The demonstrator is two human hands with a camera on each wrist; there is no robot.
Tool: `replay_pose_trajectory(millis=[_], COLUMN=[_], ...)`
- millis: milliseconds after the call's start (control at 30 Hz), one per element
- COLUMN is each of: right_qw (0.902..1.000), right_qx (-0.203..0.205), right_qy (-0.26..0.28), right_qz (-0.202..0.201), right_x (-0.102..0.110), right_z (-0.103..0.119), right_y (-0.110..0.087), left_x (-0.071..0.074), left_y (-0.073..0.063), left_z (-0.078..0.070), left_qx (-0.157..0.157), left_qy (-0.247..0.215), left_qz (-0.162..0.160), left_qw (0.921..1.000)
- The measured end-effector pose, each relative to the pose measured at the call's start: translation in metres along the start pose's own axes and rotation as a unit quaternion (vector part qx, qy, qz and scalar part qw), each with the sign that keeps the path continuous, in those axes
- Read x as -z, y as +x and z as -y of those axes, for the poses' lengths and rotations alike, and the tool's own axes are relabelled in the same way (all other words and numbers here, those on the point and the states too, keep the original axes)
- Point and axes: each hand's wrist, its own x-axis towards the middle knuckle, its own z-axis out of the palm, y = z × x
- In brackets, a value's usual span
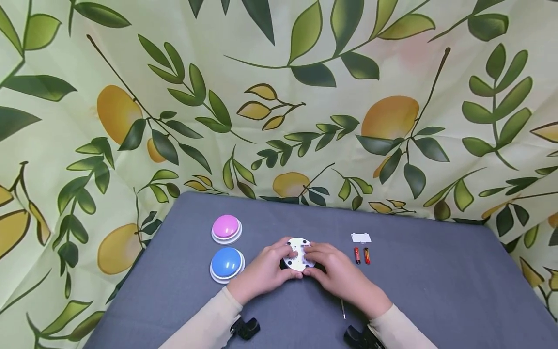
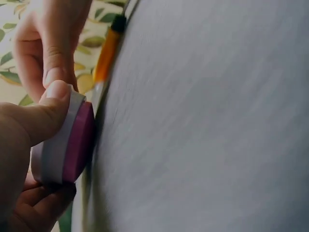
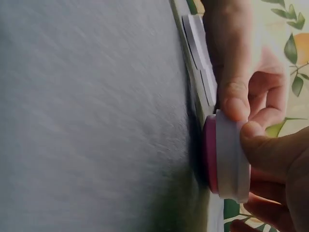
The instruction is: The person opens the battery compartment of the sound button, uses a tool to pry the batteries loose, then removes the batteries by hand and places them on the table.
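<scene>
Both hands hold a round push button between them, its white underside [image 1: 299,261] facing up and its purple dome [image 2: 79,142] facing the tabletop. My left hand [image 1: 271,265] grips the left edge with its thumb at the near rim, fingers reaching over the underside. From the other side, my right hand [image 1: 337,272] grips the right edge, thumb also at the near rim and fingertips over a recess in the underside. In both wrist views the thumbs meet at the white rim [image 3: 229,154], and the dome is close over the grey cloth.
A pink button [image 1: 225,226] and a blue button [image 1: 226,262] stand to the left. On the right lie a small white cover [image 1: 361,238] and two batteries [image 1: 357,255]. An orange-handled screwdriver [image 2: 107,55] lies by the right forearm. A leaf-patterned curtain [image 1: 279,97] borders the table's back.
</scene>
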Motion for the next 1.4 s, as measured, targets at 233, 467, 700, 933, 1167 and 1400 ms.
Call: replay_pose_trajectory(millis=[233,467,700,933,1167,1400], right_qw=[0.9992,0.9981,0.9972,0.9973,0.9959,0.9959], right_qx=[-0.026,-0.037,-0.05,-0.054,-0.065,-0.067], right_qy=[0.016,0.031,0.036,0.018,0.016,-0.01], right_qz=[0.025,0.038,0.043,0.047,0.061,0.061], right_x=[0.002,0.002,0.0,0.0,-0.003,0.005], right_z=[-0.017,-0.032,-0.045,-0.054,-0.053,-0.048], right_y=[0.033,0.061,0.083,0.103,0.108,0.106], left_x=[0.015,0.024,0.03,0.038,0.04,0.041], left_y=[0.031,0.057,0.078,0.096,0.097,0.102], left_z=[0.011,0.025,0.043,0.054,0.059,0.054], left_qx=[0.007,0.03,0.058,0.075,0.081,0.057], left_qy=[0.061,0.047,0.037,0.04,0.039,0.052], left_qz=[0.013,0.021,0.018,0.024,0.033,0.039], left_qw=[0.998,0.9982,0.9975,0.9961,0.9954,0.9962])
